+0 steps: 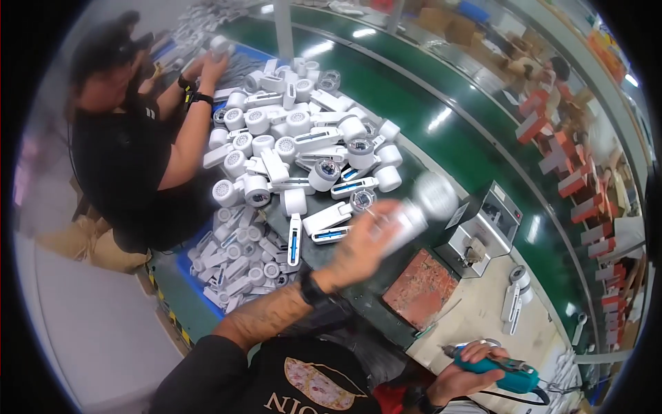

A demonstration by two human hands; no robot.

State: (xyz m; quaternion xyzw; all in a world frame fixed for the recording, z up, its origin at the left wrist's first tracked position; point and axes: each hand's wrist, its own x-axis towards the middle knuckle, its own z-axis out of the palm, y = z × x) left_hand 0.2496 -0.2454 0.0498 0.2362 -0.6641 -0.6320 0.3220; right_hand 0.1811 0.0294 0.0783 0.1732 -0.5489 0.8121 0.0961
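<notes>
My left hand is closed round the handle of a white round-headed handheld appliance, raised above the bench and smeared by motion. A teal electric screwdriver lies in the grip of my right hand at the lower right, its bit pointing left. Beyond my left hand spreads a heap of similar white appliances, some with open round ends and blue strips along the handles. Another such piece rests on the pale bench near the screwdriver.
A blue-edged bin of small white parts sits left of my forearm. Right of the appliance stand a reddish mat and a grey metal machine. A co-worker handles a white piece at the far left. Behind runs a green conveyor.
</notes>
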